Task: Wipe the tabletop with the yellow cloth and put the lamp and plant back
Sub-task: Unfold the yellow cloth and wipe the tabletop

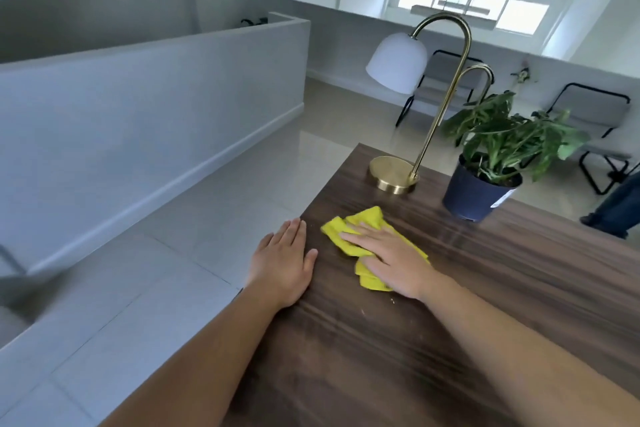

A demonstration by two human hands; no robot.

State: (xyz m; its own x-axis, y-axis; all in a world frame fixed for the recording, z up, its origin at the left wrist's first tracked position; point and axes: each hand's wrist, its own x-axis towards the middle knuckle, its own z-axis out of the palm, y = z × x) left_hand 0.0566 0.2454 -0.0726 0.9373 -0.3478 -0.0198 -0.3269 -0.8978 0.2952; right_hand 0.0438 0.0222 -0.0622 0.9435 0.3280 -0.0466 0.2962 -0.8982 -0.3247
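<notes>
A crumpled yellow cloth (349,222) lies on the dark wooden tabletop (433,340) near its left edge. My right hand (391,258) presses flat on the cloth, fingers pointing left. My left hand (285,260) rests flat and empty at the table's left edge, half over the rim. A brass lamp (393,173) with a white shade stands at the far corner of the table. To its right sits a green plant in a dark blue pot (474,192).
The table's left edge drops to a pale tiled floor (145,288) bounded by a low grey wall. Black-framed grey chairs (588,114) stand behind the table. A person's leg in jeans (616,208) shows at the right edge.
</notes>
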